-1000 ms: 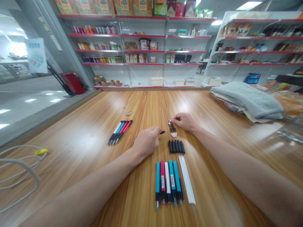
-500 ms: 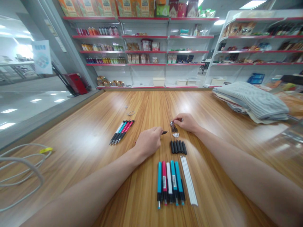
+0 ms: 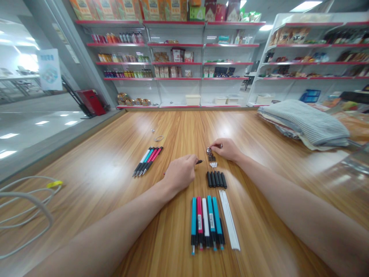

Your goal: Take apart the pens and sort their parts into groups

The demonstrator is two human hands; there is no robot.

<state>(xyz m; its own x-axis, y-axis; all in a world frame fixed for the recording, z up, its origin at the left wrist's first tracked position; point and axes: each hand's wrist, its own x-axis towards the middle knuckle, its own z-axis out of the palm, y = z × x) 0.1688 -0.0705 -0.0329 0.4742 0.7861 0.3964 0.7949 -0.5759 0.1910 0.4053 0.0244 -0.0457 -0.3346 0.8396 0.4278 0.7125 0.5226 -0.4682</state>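
Observation:
My left hand [image 3: 181, 170] is closed around a pen [image 3: 199, 162]; its dark front end with a thin tip pokes out to the right, and most of its barrel is hidden. Fingers pinched, my right hand [image 3: 226, 149] is at a small pile of shiny metal pen tips [image 3: 209, 150]; whether one is between the fingers I cannot make out. Below the pile come small dark pieces [image 3: 211, 158], small white pieces [image 3: 213, 165] and a row of black grips [image 3: 216, 179]. Nearer me lie coloured pen barrels [image 3: 209, 217] beside white refills [image 3: 230, 220].
Several assembled pens [image 3: 148, 161] lie to the left, with a small ring [image 3: 158, 138] beyond them. A coiled white cable [image 3: 43, 204] occupies the left edge. Folded cloths [image 3: 305, 121] are stacked at the right. Stocked shelves [image 3: 175, 63] stand behind the table.
Both hands hold nearly the same position and pose. The whole view has shifted very slightly.

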